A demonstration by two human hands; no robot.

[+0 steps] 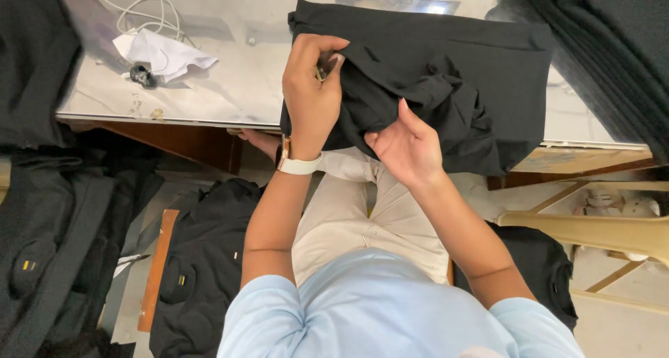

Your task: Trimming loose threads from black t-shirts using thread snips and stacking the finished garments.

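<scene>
- A black garment (446,86) lies bunched on the pale, glossy surface (237,72), its near edge hanging over the surface's front rim toward the person.
- The left hand (311,86) is curled closed on a fold at the garment's left edge, fingers tucked over the cloth; a small dark and yellowish thing shows between the fingertips, too small to tell what it is.
- A wristwatch with a white strap (296,164) sits on the left wrist, just below that hand.
- The right hand (408,145) rests on the garment's near edge, just to the right of and below the left hand; the fingers are half bent, thumb raised, pinching a bit of the black cloth.
- The two hands are near each other but not touching.
- Below both hands are the person's light beige trousers (355,212) and pale blue sleeves (362,309).
- Well to the left of the left hand, on the same surface, lie a crumpled white cloth (164,55) and a looped white cable (146,13).
- Further left and below, piles of dark garments (202,260) with small yellow tags lie near the floor.
- To the right of the right hand, a cream wooden frame (599,229) shows below the surface.
</scene>
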